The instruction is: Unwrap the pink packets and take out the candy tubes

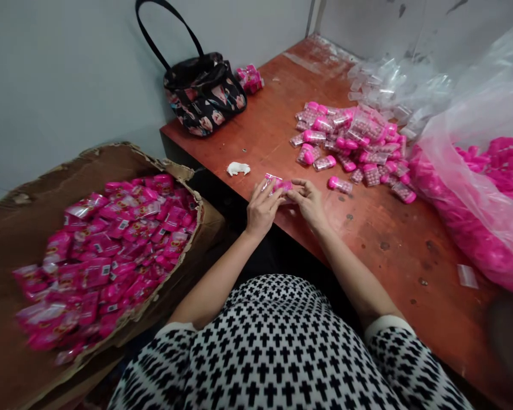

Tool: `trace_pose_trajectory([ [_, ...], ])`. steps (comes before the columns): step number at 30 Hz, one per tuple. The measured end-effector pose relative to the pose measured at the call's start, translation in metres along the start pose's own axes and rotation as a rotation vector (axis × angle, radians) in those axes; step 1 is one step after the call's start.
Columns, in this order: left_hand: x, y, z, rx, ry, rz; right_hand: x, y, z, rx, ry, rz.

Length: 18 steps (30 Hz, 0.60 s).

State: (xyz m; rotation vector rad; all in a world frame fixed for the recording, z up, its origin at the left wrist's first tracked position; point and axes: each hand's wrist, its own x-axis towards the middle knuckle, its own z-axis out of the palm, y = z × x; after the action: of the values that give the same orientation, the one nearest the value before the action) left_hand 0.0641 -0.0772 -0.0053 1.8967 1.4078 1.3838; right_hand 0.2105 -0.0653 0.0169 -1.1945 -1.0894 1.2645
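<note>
Both hands meet at the table's near edge: the left hand [263, 208] and right hand [308, 200] pinch a pink-capped bottle [281, 185] in its clear sleeve between them, steadying it; loose bottles [350, 142] lie far right.

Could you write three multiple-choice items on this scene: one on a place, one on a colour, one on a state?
1. Where does the handbag stand?
A. on the table's far corner by the wall
B. inside the cardboard box
C. on the floor

2. What colour are the caps of the small bottles piled on the table?
A. blue
B. pink
C. green

3. What do the left hand and right hand do?
A. rest flat and empty
B. hold one small packet together
C. lift the handbag

Answers: 1 A, it sits on the tabletop by the wall. 2 B, every cap is pink. 3 B, the small packet lies between both hands' fingertips.
</note>
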Motion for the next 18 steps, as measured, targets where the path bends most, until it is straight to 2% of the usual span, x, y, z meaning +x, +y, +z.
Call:
trace_pose_trajectory([
  [3,0.001,0.014,-0.008,-0.303,0.048,-0.285,0.003,-0.005,0.008,0.066,0.039,0.024],
  [6,0.004,0.022,-0.012,-0.705,-0.012,-0.639,0.002,-0.012,0.015,0.067,0.034,0.049],
  [8,0.005,0.024,-0.015,-0.875,-0.033,-0.777,0.002,-0.013,0.02,0.045,0.036,0.058],
  [12,0.005,0.023,-0.021,-0.888,0.076,-0.849,0.007,-0.009,0.03,-0.045,0.051,0.02],
  [18,0.006,0.013,-0.035,-0.814,0.242,-0.919,0.015,-0.003,0.044,-0.174,-0.02,-0.024],
])
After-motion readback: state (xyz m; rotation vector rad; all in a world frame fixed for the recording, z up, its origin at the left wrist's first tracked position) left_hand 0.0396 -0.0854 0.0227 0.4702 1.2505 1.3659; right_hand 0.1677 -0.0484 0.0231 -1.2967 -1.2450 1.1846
